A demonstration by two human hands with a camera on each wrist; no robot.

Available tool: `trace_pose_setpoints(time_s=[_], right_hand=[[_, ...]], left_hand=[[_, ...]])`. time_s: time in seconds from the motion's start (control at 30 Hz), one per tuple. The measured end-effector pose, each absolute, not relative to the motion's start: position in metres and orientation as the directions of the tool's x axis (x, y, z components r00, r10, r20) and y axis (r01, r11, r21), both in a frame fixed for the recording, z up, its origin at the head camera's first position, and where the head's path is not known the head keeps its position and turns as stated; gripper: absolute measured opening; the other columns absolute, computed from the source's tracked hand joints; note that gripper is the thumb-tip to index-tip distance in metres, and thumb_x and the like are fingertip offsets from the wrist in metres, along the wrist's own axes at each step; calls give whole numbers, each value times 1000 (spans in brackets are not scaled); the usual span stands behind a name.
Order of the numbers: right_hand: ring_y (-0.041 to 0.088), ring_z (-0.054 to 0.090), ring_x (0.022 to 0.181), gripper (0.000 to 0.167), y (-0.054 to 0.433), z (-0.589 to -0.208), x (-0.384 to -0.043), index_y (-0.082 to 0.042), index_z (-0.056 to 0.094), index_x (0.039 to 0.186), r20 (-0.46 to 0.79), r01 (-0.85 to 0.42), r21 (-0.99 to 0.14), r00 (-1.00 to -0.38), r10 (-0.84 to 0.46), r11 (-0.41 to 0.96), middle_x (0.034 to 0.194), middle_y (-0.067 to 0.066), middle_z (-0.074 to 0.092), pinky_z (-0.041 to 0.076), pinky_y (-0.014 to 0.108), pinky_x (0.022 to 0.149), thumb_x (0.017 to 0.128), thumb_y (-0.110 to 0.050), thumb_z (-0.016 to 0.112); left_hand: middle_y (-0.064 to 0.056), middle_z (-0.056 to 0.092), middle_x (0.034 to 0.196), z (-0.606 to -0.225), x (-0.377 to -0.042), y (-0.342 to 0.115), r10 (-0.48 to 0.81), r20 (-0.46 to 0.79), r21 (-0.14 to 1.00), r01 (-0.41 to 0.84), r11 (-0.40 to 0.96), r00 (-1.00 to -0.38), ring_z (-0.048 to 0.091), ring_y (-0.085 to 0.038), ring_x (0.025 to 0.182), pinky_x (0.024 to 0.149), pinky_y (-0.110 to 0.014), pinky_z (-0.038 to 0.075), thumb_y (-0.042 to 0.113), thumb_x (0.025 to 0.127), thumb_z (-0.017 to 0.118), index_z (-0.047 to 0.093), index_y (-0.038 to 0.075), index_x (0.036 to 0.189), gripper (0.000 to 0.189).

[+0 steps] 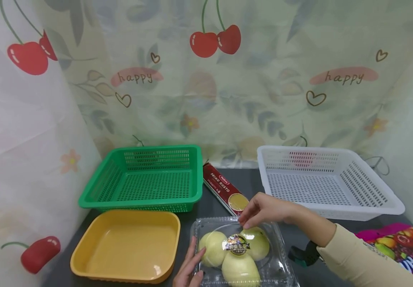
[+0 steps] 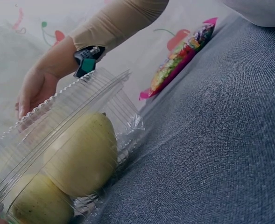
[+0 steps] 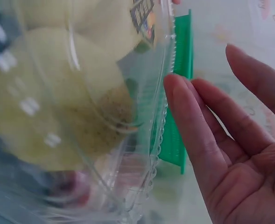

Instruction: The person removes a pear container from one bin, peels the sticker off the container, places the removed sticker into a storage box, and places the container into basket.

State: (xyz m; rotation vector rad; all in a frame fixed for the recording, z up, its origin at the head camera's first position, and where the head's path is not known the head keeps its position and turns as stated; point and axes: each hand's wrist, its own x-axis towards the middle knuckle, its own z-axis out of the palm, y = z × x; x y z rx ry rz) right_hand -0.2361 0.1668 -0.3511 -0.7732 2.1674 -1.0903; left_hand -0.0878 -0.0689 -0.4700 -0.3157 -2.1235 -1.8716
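Observation:
A clear plastic clamshell box (image 1: 283, 265) stands at the front middle in the head view, with several pale yellow-green pears (image 1: 241, 269) inside. A shiny printed label (image 1: 236, 244) is stuck on its lid. My left hand (image 1: 189, 266) rests along the box's left side, fingers mostly straight. Over the far part of the lid hovers my right hand (image 1: 263, 211), its fingers bent downward. The right wrist view has that hand (image 3: 240, 149) beside the ridged rim, thumb spread from the fingers and nothing between them. In the left wrist view, the pears (image 2: 83, 154) press near the clear wall.
A green basket (image 1: 195, 195) stands at the back left, a yellow tub (image 1: 127, 247) in front of it. The white basket (image 1: 339, 213) is at the back right. Behind the box lies a red spaghetti box (image 1: 222, 187); a colourful fruit-printed bag (image 1: 403, 247) lies far right.

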Motion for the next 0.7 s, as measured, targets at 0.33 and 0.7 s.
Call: trace_pose_setpoints(time_s=[0.33, 0.7], right_hand=[[9, 65, 76, 24, 147, -347, -250, 5, 70, 98, -356, -195, -801, -607, -711, 567, 88, 9, 72, 56, 27, 71, 80, -11, 71], [8, 63, 67, 23, 133, -346, -253, 5, 70, 96, -382, -211, -773, -599, -704, 599, 81, 8, 72, 57, 36, 70, 80, -11, 71]], left_hand=[[27, 26, 142, -475, -90, -70, -12, 438, 895, 435, 101, -899, 24, 17, 129, 100, -4, 22, -12, 84, 49, 57, -8, 120, 37], [25, 25, 143, -477, -90, -71, -3, 427, 899, 424, 109, -904, 24, 17, 129, 100, -4, 22, -10, 85, 49, 56, -7, 122, 37]])
